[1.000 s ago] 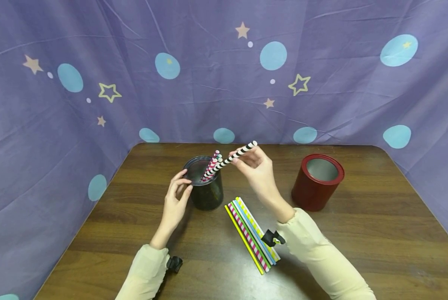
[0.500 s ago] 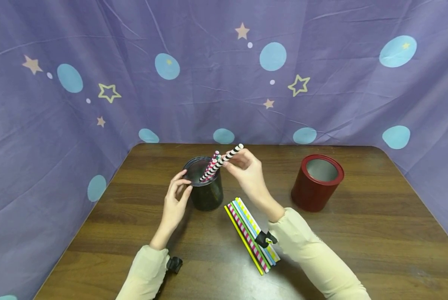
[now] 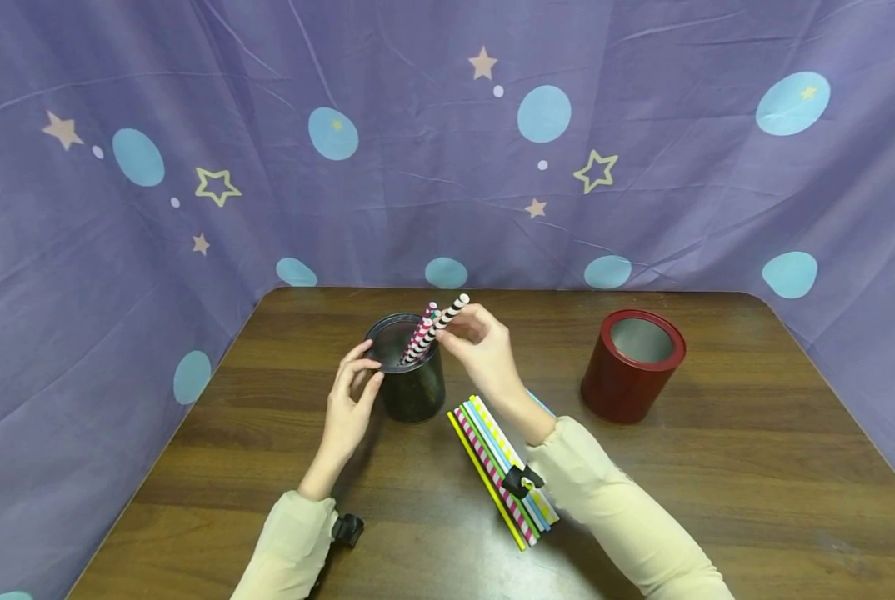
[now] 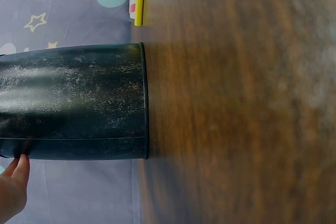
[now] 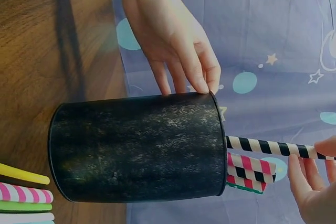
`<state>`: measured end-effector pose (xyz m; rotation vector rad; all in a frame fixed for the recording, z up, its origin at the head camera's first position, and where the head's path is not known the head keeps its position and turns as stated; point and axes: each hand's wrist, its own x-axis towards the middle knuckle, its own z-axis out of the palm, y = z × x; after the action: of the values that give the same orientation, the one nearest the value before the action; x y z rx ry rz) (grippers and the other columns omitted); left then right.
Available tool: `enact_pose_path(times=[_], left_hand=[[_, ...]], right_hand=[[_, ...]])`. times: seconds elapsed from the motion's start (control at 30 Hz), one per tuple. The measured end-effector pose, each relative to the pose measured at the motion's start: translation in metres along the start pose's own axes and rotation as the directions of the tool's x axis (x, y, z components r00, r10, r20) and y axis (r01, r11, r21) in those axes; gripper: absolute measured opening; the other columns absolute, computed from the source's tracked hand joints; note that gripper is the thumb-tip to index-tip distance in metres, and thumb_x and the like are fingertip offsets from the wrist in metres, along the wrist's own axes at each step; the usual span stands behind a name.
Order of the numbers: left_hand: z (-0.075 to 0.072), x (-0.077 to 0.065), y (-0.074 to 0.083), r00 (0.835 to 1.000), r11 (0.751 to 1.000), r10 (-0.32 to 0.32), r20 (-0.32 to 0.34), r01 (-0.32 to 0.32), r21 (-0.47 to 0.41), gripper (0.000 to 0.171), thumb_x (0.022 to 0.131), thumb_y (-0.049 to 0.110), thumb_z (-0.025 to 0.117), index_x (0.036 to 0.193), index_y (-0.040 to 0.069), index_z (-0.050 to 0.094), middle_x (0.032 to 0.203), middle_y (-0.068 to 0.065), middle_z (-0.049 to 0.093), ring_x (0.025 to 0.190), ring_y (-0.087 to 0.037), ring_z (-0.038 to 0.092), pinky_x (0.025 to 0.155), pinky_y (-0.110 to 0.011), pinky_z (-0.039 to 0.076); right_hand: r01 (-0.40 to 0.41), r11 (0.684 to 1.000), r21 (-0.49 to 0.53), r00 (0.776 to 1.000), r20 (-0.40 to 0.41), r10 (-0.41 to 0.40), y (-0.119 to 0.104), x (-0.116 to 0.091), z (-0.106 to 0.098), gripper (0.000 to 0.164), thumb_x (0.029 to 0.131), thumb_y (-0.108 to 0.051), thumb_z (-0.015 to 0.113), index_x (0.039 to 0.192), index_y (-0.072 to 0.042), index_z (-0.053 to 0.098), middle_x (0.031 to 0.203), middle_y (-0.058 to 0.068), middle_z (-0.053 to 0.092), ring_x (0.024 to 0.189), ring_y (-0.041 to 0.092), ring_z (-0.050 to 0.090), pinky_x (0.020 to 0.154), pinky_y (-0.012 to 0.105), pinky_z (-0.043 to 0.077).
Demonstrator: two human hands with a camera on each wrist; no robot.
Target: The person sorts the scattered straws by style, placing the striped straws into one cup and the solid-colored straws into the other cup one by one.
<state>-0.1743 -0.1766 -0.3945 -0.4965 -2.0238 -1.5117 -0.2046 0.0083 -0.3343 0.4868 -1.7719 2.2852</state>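
Note:
A black can [image 3: 413, 392] with a scuffed surface stands upright on the table. My left hand [image 3: 348, 412] rests its fingertips on the can's left side at the rim; the right wrist view shows this hand's [image 5: 170, 30] fingers and thumb touching the wall near the top. Between thumb and fingers, my right hand [image 3: 485, 346] pinches a black-and-white striped paper straw [image 3: 453, 307] near its upper end. The straw slants down into the can's mouth. Several other patterned straws [image 5: 251, 167], one pink-and-white striped, lean inside against the right rim. Their lower ends are hidden.
A row of loose straws [image 3: 496, 471], yellow, pink-striped, green and blue among them, lies in front of the can, partly under my right wrist. A light blue straw end [image 3: 541, 402] shows behind that forearm. A red can [image 3: 631, 375] stands at the right. A purple curtain [image 3: 417, 208] hangs behind.
My right hand has moved left and slightly down with the black-and-white straw, which now sits lower in the black can. The left hand has stayed in place.

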Motion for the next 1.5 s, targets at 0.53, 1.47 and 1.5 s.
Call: enact_pose_path(times=[0.53,1.47,1.5], left_hand=[[-0.001,0.000,0.000,1.000,1.000,0.004,0.000,-0.004,0.020,0.013,0.081,-0.012,0.052,0.095,-0.013,0.050,0.123,-0.029,0.042,0.117,-0.038,0.038,0.095,-0.020,0.036],[0.000,0.001,0.001,1.000,1.000,-0.010,0.003,0.010,0.012,0.013,0.082,-0.012,0.051,0.095,-0.014,0.049,0.124,-0.030,0.041,0.117,-0.039,0.037,0.096,-0.020,0.036],[0.000,0.001,0.001,1.000,1.000,-0.010,0.003,0.010,0.011,0.013,0.082,-0.012,0.051,0.095,-0.014,0.049,0.124,-0.030,0.041,0.117,-0.039,0.037,0.095,-0.020,0.036]], right_hand=[[0.014,0.997,-0.079,0.996,0.087,-0.008,0.003,-0.008,-0.019,0.023,0.076,0.008,0.062,0.099,0.011,0.056,0.095,0.028,0.059,0.085,0.016,0.061,0.079,0.029,0.050],[-0.029,0.917,-0.398,0.911,0.366,0.188,0.015,-0.026,-0.057,0.020,0.078,0.003,0.061,0.098,0.005,0.058,0.091,0.018,0.062,0.084,0.023,0.061,0.073,0.026,0.051],[-0.028,0.914,-0.404,0.908,0.373,0.193,0.015,-0.027,-0.059,0.020,0.078,0.003,0.061,0.098,0.005,0.058,0.091,0.017,0.062,0.083,0.023,0.061,0.073,0.026,0.050]])
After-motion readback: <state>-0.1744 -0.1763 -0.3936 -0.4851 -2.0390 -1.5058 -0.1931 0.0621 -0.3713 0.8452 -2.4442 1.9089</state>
